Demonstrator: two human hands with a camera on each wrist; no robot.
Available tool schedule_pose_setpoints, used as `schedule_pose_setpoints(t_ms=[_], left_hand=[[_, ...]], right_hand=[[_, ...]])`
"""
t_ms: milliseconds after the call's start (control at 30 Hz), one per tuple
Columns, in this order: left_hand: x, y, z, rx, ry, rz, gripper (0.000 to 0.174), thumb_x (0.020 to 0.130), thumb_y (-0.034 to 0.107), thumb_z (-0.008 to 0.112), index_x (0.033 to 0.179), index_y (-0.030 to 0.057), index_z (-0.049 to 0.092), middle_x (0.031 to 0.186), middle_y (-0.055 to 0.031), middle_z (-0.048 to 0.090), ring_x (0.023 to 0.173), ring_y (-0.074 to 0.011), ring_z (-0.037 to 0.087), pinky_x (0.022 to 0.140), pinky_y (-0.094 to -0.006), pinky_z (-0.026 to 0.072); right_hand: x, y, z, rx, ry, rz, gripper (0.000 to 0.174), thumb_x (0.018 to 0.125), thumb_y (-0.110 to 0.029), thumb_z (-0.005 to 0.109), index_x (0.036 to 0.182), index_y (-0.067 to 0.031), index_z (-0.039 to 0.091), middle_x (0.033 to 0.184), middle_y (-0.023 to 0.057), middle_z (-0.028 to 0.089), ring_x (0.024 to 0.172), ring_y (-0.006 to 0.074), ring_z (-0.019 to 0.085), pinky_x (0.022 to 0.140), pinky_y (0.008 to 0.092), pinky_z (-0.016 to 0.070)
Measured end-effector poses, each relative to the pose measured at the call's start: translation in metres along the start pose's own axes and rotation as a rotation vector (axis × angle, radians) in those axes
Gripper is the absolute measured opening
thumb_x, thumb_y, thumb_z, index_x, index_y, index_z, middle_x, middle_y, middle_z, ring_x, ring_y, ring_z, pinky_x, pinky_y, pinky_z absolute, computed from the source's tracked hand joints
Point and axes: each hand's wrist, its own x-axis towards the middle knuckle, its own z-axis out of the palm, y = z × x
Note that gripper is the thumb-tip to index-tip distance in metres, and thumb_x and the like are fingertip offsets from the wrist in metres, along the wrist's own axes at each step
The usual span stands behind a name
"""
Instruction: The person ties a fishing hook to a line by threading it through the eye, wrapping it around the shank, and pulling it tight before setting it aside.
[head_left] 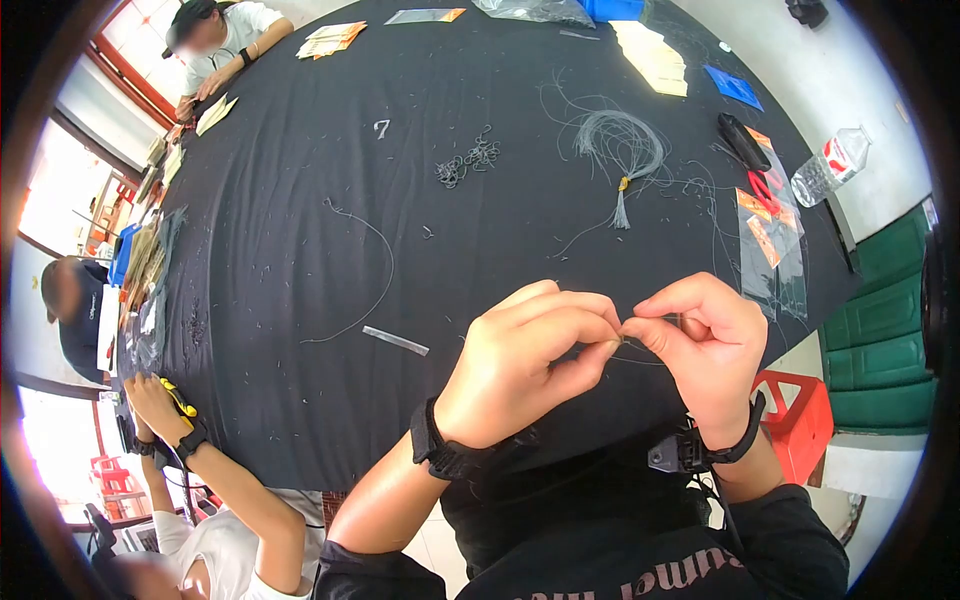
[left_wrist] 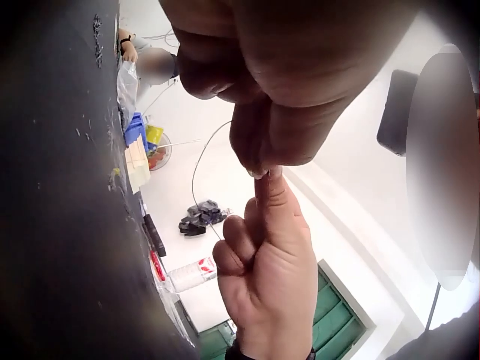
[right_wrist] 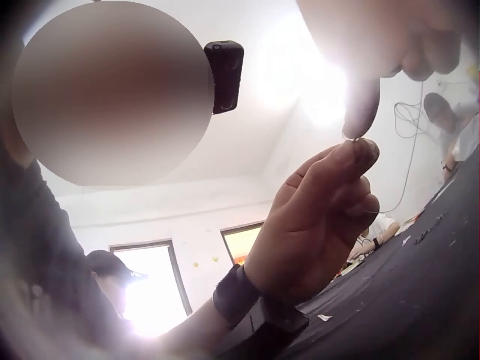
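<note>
My left hand (head_left: 530, 355) and right hand (head_left: 712, 345) meet fingertip to fingertip over the near part of the table. Both pinch a thin grey fishing line (head_left: 645, 362) between thumb and index finger. A loop of this line (left_wrist: 193, 176) arcs away from the hands in the left wrist view. In the right wrist view, the left thumb and fingertip (right_wrist: 365, 152) press together right at the right hand's fingertip. A tiny dark bit shows at the pinch, mostly hidden by the fingers; I cannot tell what it is.
On the black cloth (head_left: 280, 250) lie a tied line bundle (head_left: 622, 145), a pile of dark fish hooks (head_left: 468, 162), a single line (head_left: 390, 255) and a clear strip (head_left: 396, 341). Red-handled scissors (head_left: 764, 192) and a bottle (head_left: 832, 167) stand rightward. Other people sit around the table.
</note>
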Motion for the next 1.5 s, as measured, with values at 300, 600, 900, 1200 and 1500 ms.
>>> schedule_pose_setpoints(t_ms=[300, 600, 900, 1200, 1500], left_hand=[[-0.002, -0.001, -0.001, -0.127, 0.014, -0.139, 0.01, 0.075, -0.002, 0.073, 0.083, 0.0027, 0.069, 0.088, -0.0045, 0.072, 0.071, -0.0114, 0.061, 0.063, -0.0242, 0.048], [-0.006, -0.003, -0.002, -0.308, 0.017, -0.274, 0.003, 0.084, -0.003, 0.068, 0.087, -0.0021, 0.068, 0.094, -0.0103, 0.069, 0.079, -0.0102, 0.062, 0.067, -0.0217, 0.0485], [-0.002, -0.003, 0.0, 0.01, 0.124, -0.145, 0.008, 0.079, -0.003, 0.071, 0.085, 0.001, 0.068, 0.091, -0.0068, 0.071, 0.075, -0.0111, 0.063, 0.066, -0.0234, 0.0482], [-0.001, -0.004, -0.001, 0.019, -0.04, -0.034, 0.015, 0.071, -0.003, 0.073, 0.084, 0.0028, 0.068, 0.09, -0.008, 0.072, 0.07, -0.0192, 0.064, 0.065, -0.0281, 0.0498], [-0.002, -0.003, 0.001, -0.146, -0.036, -0.081, 0.014, 0.074, -0.002, 0.073, 0.086, 0.0018, 0.069, 0.092, -0.0079, 0.073, 0.072, -0.0162, 0.065, 0.064, -0.0265, 0.05]], right_hand=[[-0.001, 0.004, 0.004, 0.224, -0.01, 0.181, 0.014, 0.079, -0.005, 0.08, 0.081, -0.0039, 0.067, 0.054, -0.0118, 0.039, 0.05, -0.0029, 0.025, 0.048, 0.0193, 0.0164], [-0.01, 0.003, 0.01, 0.423, -0.039, 0.382, 0.014, 0.083, -0.006, 0.078, 0.08, -0.0042, 0.064, 0.056, -0.0128, 0.041, 0.051, -0.0047, 0.027, 0.048, 0.0173, 0.0181], [-0.023, -0.011, 0.016, 0.084, -0.086, 0.129, 0.015, 0.084, -0.001, 0.073, 0.099, -0.0026, 0.07, 0.066, -0.0009, 0.062, 0.051, -0.0004, 0.044, 0.048, 0.0187, 0.032], [0.003, -0.007, -0.002, -0.044, -0.144, -0.131, 0.013, 0.08, 0.001, 0.073, 0.092, -0.0034, 0.072, 0.078, 0.0092, 0.071, 0.064, 0.0157, 0.068, 0.057, 0.0236, 0.0491], [0.008, -0.008, -0.001, 0.019, -0.094, -0.016, 0.013, 0.077, -0.002, 0.08, 0.086, -0.0031, 0.071, 0.062, -0.0015, 0.06, 0.052, -0.0013, 0.043, 0.047, 0.019, 0.0286]])
